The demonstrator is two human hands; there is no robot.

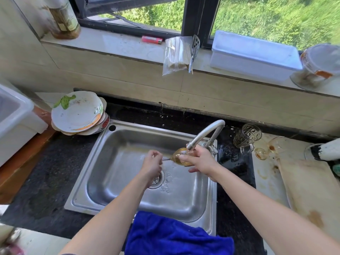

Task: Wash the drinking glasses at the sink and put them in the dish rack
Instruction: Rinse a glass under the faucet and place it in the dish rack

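A stemmed glass (178, 155) with brownish residue lies sideways under the faucet spout (204, 134), over the steel sink (128, 137). My left hand (152, 165) pinches its thin stem. My right hand (200, 159) wraps the bowl of the glass. On the counter to the right stand a patterned glass mug (246, 137) and a tipped stemmed glass (274, 147) with brown stains. Whether water is running is not visible. No dish rack is in sight.
A stack of dirty plates (77, 113) sits at the sink's back left corner. A blue cloth (174, 236) drapes over the sink's front edge. A stained cutting board (309, 190) lies at right. The windowsill holds a bottle (63, 17), a lighter (151, 39) and a white box (255, 56).
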